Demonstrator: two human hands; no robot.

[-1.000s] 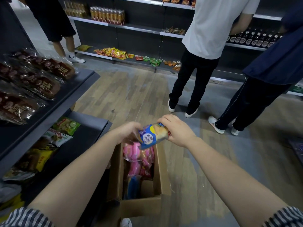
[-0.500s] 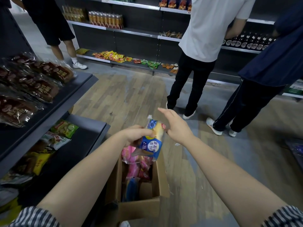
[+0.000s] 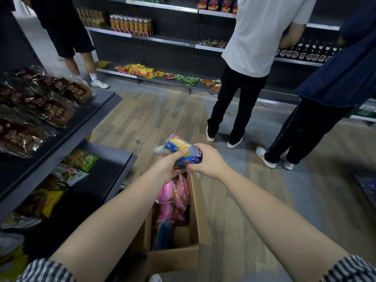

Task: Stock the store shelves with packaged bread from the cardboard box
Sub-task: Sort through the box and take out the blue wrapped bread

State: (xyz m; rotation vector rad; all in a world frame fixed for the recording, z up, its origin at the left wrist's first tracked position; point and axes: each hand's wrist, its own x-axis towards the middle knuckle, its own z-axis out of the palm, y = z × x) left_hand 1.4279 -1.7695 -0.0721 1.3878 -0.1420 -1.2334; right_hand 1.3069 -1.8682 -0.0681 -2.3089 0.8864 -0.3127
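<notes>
A blue-wrapped bread packet (image 3: 176, 148) with a blueberry picture is held in both hands above the open cardboard box (image 3: 198, 210) on the floor. My left hand (image 3: 165, 168) grips it from below and the left, thumb laid across its top. My right hand (image 3: 207, 159) grips its right end. Inside the box lie pink bread packets (image 3: 173, 197) and a blue one (image 3: 163, 234). The dark shelf unit (image 3: 85, 117) to my left carries brown-wrapped bread packs (image 3: 50, 102) on its upper tier and snack packets (image 3: 80, 159) on the lower tier.
Two people stand close ahead on the right, one in a white shirt (image 3: 262, 33), one in dark blue (image 3: 341, 74), facing the far shelves (image 3: 162, 39) of bottles and snacks. A third person (image 3: 67, 33) stands at the far left. Wooden floor (image 3: 148, 119) lies between.
The packet has turned from hanging upright in my left hand to lying roughly flat. My right hand, half a second ago off the packet with fingers spread, now grips its right end.
</notes>
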